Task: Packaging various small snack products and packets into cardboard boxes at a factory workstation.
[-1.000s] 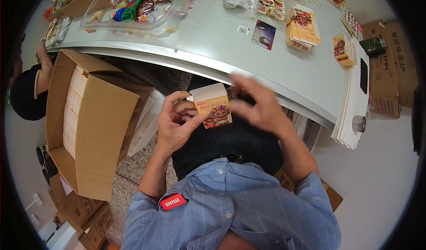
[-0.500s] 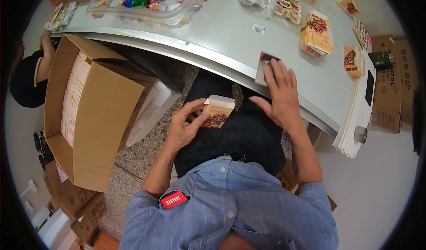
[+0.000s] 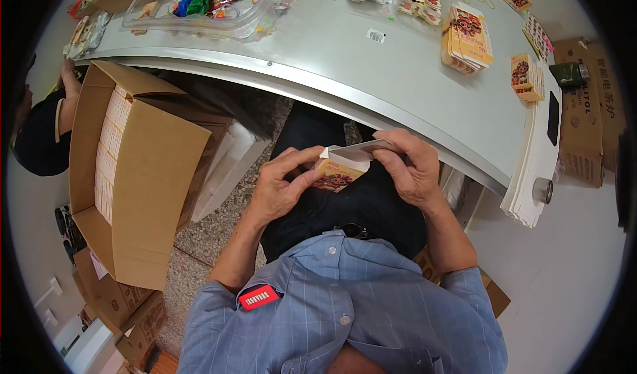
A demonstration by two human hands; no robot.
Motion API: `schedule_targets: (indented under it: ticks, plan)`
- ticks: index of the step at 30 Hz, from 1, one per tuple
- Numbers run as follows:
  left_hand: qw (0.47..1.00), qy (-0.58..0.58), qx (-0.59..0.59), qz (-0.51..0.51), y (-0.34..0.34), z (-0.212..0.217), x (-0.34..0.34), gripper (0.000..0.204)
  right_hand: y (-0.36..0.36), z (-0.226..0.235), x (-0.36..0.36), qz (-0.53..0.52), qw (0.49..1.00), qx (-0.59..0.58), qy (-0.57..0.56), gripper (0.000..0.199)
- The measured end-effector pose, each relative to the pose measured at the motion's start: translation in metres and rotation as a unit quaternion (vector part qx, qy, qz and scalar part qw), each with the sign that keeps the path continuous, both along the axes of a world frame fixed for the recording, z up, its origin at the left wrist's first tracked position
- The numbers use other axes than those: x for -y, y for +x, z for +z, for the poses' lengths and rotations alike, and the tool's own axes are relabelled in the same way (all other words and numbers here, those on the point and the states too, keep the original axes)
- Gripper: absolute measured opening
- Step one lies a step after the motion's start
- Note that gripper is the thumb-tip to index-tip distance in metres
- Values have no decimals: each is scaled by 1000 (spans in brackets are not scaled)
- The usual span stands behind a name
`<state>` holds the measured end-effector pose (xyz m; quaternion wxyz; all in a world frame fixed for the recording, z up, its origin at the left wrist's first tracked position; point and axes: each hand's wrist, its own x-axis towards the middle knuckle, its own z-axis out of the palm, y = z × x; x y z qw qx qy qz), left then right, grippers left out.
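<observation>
Over my lap, my left hand [image 3: 282,188] grips a small open orange carton [image 3: 338,170] with a printed picture on its side, flaps up. My right hand [image 3: 411,168] holds a thin dark flat card [image 3: 368,148] at the carton's open top, its edge resting on the flaps. Both hands sit just below the front edge of the grey table [image 3: 398,82].
A big open cardboard box [image 3: 126,175] packed with small cartons stands at my left. On the table lie stacks of flat orange cartons [image 3: 468,35], a clear tray of sweets [image 3: 212,5] and a dark phone [image 3: 553,118]. Another person [image 3: 40,128] is at far left.
My right hand has come back from the table edge with the dark card and brought it to the carton's open top. The left hand has tilted the carton's opening to the right.
</observation>
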<state>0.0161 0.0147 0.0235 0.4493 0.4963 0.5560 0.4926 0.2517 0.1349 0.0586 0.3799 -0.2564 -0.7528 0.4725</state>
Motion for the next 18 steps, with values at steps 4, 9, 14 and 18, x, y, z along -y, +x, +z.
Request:
schedule_targets:
  ticks: [4, 9, 14, 18]
  plan:
    - [1000, 3, -20, -4, 1, -2, 3, 38, -5, 6, -8, 16, 992, 97, 78, 35]
    - [1000, 9, -12, -9, 9, 1, -3, 37, -5, 1, -4, 37, 968, 216, 126, 42]
    - [997, -36, 67, 28, 10, -5, -1, 40, -4, 29, -5, -13, 981, 148, 127, 42]
    - [990, -52, 123, 42, 10, -15, -2, 42, 3, 64, -45, -109, 971, 114, 180, 29]
